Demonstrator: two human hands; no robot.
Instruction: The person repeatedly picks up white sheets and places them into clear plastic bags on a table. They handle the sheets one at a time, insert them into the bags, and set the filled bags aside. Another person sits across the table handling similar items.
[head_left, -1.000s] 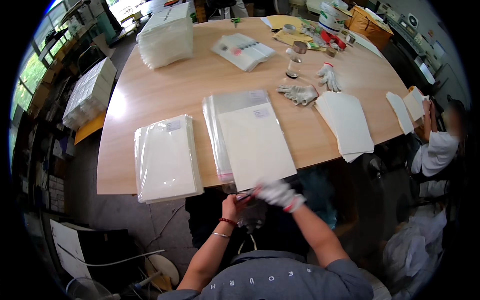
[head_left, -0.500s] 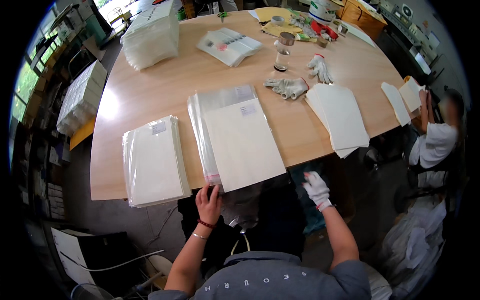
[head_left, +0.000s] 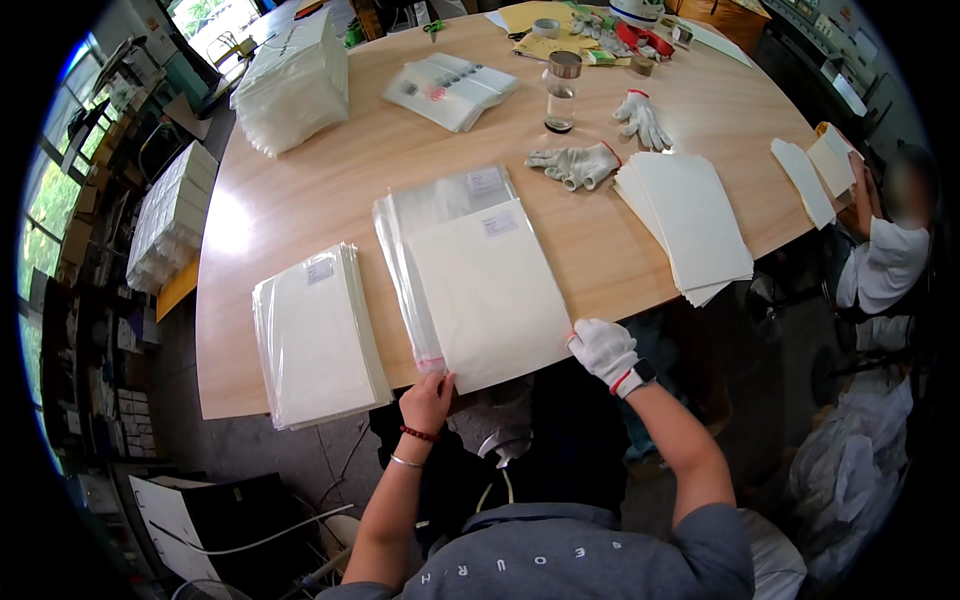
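A cream paper sheet [head_left: 490, 300] with a small label lies over a stack of clear plastic bags [head_left: 398, 285] at the table's front edge. My bare left hand [head_left: 427, 402] is closed at the lower left corner, its fingertips on the bag's end beside a pink strip. White-gloved, my right hand [head_left: 603, 354] pinches the sheet's lower right corner. Whether the sheet lies inside the top bag or on it, I cannot tell. Left of these sits a stack of bagged cream sheets [head_left: 318, 335], with a label on top.
Fanned cream sheets [head_left: 690, 215] lie to the right, with work gloves [head_left: 575, 165] and a clear jar [head_left: 560, 95] behind. A tall pile of plastic bags [head_left: 290, 85] and a smaller pile [head_left: 450, 90] stand farther back. Another person [head_left: 885, 255] handles sheets at far right.
My right hand has moved up and left from beside the table onto the sheet's lower right corner. My left hand's fingers have closed at the lower left corner.
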